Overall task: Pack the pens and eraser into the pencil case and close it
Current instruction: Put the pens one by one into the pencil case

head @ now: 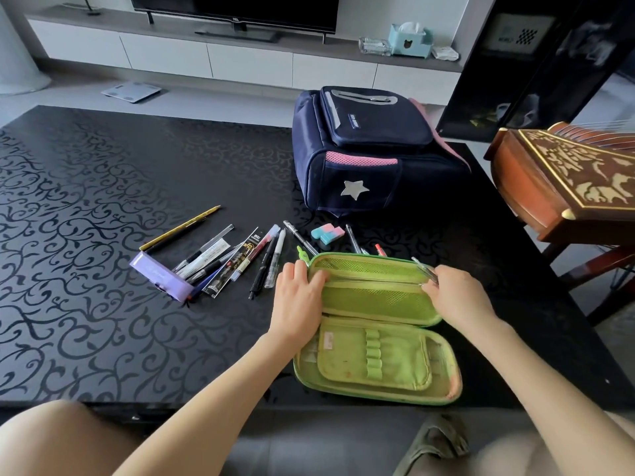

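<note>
The green pencil case (343, 367) was seen lying spread open on the black, scroll-patterned worktop (86, 235), its mesh-pocketed half turned away from the person and its half with the elastic loops nearer. The left hand (299, 290) was laid on the left end of the case's far half, the fingers almost straight and pressed onto the mesh flap, with nothing grasped. The right hand (457, 292) was set at the right end of that same half, its fingers curled round a clear pen (424, 267), whose end was pointed up and leftward across the case's rim. The pink-and-blue eraser (327, 232) was left on the worktop just beyond the case, apart from it. A second transparent pen (300, 238) was laid slantwise beside the eraser, beyond the case's left corner. A slim grey pen (353, 238) and a red-tipped pen (380, 249) were partly hidden behind the case's far rim. To the left of the case a loose heap of pens (240, 259) was spread, with a purple box (161, 276) at its far-left end and a yellow pencil (182, 228) beyond that. A navy backpack (364, 149) with a silver star was stood well beyond the case, and a carved wooden instrument (567, 180) was seen to the case's right.
</note>
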A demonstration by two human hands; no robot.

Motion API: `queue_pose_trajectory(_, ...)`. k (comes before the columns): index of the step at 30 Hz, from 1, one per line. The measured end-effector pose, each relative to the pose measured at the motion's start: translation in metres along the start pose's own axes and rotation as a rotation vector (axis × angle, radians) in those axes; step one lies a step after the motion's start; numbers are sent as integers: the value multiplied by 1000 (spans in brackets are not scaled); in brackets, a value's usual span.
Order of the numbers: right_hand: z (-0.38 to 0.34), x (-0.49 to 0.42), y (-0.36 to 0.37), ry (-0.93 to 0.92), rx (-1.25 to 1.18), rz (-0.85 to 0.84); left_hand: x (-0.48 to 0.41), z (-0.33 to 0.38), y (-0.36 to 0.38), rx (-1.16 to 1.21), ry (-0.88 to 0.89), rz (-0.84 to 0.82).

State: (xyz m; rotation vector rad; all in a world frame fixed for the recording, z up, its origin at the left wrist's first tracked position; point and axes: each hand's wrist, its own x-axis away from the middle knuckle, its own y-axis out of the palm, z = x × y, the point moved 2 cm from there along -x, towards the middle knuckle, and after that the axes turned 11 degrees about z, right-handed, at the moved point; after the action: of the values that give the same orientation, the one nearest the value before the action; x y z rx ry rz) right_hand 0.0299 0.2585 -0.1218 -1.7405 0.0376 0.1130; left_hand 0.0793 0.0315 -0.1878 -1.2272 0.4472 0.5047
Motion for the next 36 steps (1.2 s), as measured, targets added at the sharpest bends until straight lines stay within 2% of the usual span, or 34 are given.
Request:
queue_pose_trajectory(4,-17,4,-7,-360,-41,54,0,4,-2,-24,-23,-42)
queue_pose_trajectory(8,-51,3,7,-628,9,78,6,7,-4,4,-95,-57)
queue_pose_trajectory(11,-66,5,27,-726,57,121,9,8,-8,49,-106,-23)
queue_pose_trajectory(14,-75,13,33,-779,2,128,11,9,-13,79,-108,1)
queue_pose_trajectory(18,-67,14,18,-691,-200,-4,13,6,-18,93,-98,-8)
queue_pose_trajectory(22,-61,1,-13,-485,-522,172,16,-8,-26,54,-80,-58)
queue_pose_trajectory(25,-66,-27,-11,-329,-402,264,17,-22,-36,28,-72,-111)
queue_pose_trajectory(29,-91,-57,22,-227,-254,44,18,-39,-44,-3,-55,-227)
queue_pose_trajectory(33,-130,-61,45,-302,-161,-137,20,-52,-51,-16,14,-353)
queue_pose_trajectory(36,-156,-60,56,-331,-94,-203,20,-55,-59,8,37,-556)
